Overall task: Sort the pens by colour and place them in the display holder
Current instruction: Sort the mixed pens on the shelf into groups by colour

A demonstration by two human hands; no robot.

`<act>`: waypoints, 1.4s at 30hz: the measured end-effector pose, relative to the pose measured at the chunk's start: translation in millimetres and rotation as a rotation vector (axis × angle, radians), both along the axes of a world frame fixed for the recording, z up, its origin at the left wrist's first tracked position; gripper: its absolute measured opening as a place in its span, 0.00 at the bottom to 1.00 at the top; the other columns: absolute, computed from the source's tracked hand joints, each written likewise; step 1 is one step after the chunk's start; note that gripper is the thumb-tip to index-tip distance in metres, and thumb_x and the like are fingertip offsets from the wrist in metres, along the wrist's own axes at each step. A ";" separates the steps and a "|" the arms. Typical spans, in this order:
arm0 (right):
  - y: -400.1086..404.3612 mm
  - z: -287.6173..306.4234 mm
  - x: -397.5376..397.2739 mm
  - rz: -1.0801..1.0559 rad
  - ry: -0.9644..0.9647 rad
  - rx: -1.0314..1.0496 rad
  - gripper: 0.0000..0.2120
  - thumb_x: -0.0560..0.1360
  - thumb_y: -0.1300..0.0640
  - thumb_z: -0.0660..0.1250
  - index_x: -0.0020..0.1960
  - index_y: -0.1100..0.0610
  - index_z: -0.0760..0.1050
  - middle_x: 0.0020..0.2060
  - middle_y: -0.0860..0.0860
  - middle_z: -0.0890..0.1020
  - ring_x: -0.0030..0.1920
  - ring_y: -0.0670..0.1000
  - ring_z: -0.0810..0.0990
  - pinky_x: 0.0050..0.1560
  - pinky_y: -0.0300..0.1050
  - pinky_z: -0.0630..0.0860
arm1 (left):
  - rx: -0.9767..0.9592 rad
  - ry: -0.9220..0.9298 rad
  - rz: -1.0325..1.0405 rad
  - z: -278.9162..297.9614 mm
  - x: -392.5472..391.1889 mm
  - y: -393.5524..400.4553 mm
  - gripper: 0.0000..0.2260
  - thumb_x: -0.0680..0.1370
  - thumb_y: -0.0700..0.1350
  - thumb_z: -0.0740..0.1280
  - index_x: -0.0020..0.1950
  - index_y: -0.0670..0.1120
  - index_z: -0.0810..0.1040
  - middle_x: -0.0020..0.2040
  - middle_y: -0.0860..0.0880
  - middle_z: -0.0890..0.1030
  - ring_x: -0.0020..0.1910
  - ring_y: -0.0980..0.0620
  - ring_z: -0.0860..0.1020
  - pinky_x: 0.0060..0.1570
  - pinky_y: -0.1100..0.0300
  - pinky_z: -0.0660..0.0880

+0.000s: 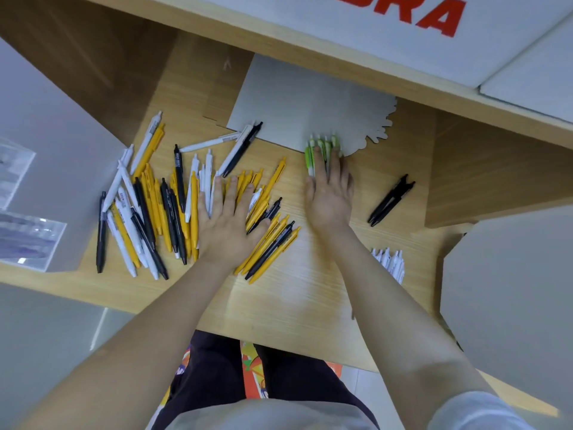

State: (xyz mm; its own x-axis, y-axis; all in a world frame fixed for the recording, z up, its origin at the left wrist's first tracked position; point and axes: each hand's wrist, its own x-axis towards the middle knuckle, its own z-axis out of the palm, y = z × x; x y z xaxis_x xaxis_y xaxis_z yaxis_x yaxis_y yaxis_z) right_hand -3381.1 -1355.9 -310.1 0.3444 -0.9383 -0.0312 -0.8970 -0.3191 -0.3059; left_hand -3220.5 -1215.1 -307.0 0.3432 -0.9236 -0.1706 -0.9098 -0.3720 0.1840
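Mixed pens (161, 206): a loose heap of yellow, white and black is spread on the left of the wooden desk (288, 293); long axes mostly run near to far, some slanted; too overlapped to be counted.
Green pens (321, 150): about four, side by side, pointed away, tips on the grey card (297, 100).
Black pens (391, 200): two, together, slanted far-right.
White pens (390, 262): a small bundle, partly hidden by the forearm.
Left hand (231, 218): flat, fingers spread, pressed on the heap.
Right hand (330, 193): flat, fingers straight, laid on the green pens.
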 end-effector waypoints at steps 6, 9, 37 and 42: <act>8.2 21.8 -4.3 -0.014 -0.047 0.059 0.28 0.83 0.45 0.52 0.80 0.52 0.51 0.79 0.56 0.53 0.78 0.60 0.51 0.76 0.59 0.48 | 0.076 -0.019 -0.057 6.6 6.3 4.9 0.30 0.82 0.65 0.40 0.82 0.54 0.45 0.82 0.48 0.43 0.79 0.46 0.34 0.76 0.42 0.35; 50.7 36.7 -5.2 -0.054 -0.147 -0.079 0.20 0.79 0.52 0.61 0.68 0.61 0.70 0.65 0.61 0.72 0.67 0.62 0.69 0.64 0.56 0.68 | 0.042 -0.052 -0.118 8.1 11.6 15.5 0.29 0.83 0.63 0.40 0.82 0.53 0.47 0.82 0.46 0.44 0.80 0.45 0.36 0.76 0.40 0.38; 153.6 111.2 48.2 -0.451 -0.961 0.887 0.10 0.81 0.56 0.65 0.49 0.62 0.81 0.37 0.59 0.83 0.30 0.55 0.80 0.32 0.47 0.79 | 0.254 1.460 0.353 87.3 49.5 55.3 0.20 0.79 0.49 0.69 0.70 0.48 0.73 0.53 0.49 0.85 0.50 0.49 0.84 0.54 0.51 0.80; 146.7 77.7 37.1 -0.737 -0.632 0.638 0.11 0.77 0.52 0.70 0.46 0.60 0.77 0.37 0.58 0.84 0.31 0.54 0.81 0.38 0.55 0.81 | 0.234 1.508 0.453 72.3 66.3 61.2 0.11 0.82 0.42 0.65 0.63 0.41 0.77 0.42 0.44 0.82 0.35 0.48 0.81 0.34 0.58 0.78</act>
State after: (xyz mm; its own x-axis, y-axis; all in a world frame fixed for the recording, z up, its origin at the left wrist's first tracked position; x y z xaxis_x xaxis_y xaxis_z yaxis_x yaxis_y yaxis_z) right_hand -3344.1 -1209.2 -232.4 -0.1555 -0.7938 -0.5880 -0.4313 0.5901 -0.6825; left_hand -3154.2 -1153.9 -234.6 -0.0366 -0.7023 -0.7109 0.2342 -0.6976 0.6771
